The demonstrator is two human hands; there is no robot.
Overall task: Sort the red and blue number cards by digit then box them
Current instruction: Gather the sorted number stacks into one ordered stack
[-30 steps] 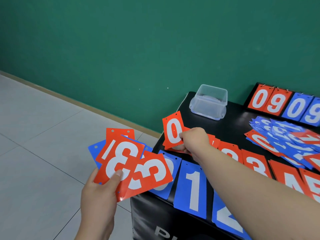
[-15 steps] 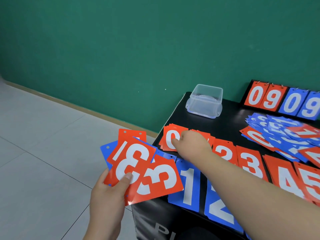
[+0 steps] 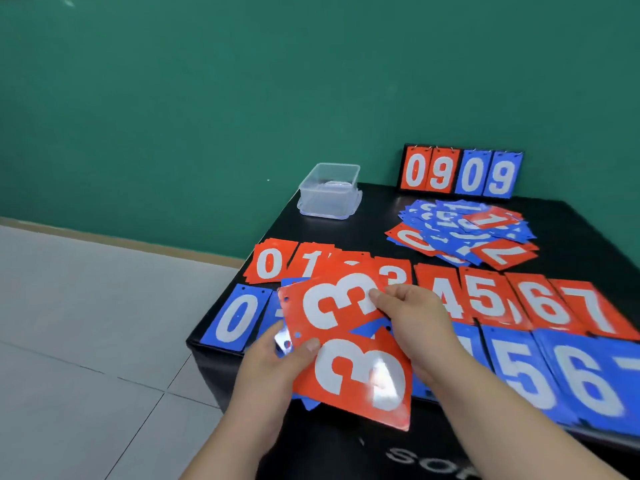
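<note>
My right grip (image 3: 412, 320) pinches top red 3 card (image 3: 332, 306); left grip (image 3: 272, 368) holds the fan (image 3: 360, 379). Red 3 pile (image 3: 396, 273) just beyond, nearer my right.

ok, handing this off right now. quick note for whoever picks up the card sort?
Left hand: grips a fan of cards, red 3 on top, blue ones underneath.
Right hand: pinches a second red 3 at the fan's far end.
Done: on the table, the red row runs 0 to 7 and the blue row lies nearer. The hands partly hide both.
Left: the 3s probably go on the red 3 stack. The mixed pile is unsorted. Nothing appears packed in the clear box.
</note>
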